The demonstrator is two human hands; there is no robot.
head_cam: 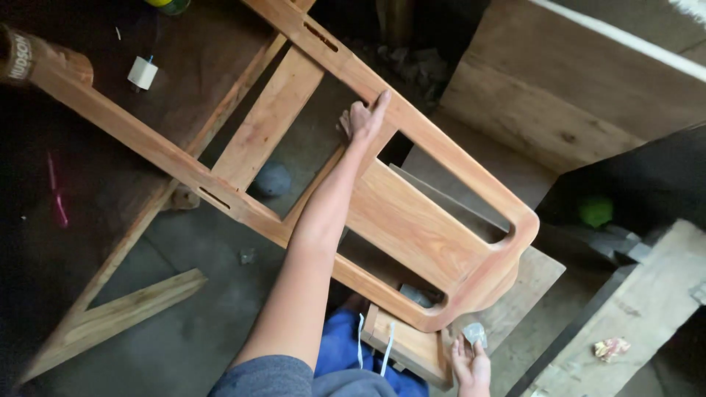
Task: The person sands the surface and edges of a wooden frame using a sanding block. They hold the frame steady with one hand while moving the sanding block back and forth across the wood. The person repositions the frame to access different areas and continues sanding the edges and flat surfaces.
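Observation:
A reddish-brown wooden chair frame with long side rails, cross slats and a rounded end lies tilted across the view. My left hand reaches up and grips its upper side rail, fingers wrapped over the edge. My right hand, at the bottom right, pinches a small pale crumpled piece just below the frame's rounded end. The rounded end rests over a wooden block by my knees.
A dark workbench with a small white object stands at the upper left. Wide boards lean at the upper right. A grey stone lies on the concrete floor. A beam carries a crumpled wrapper.

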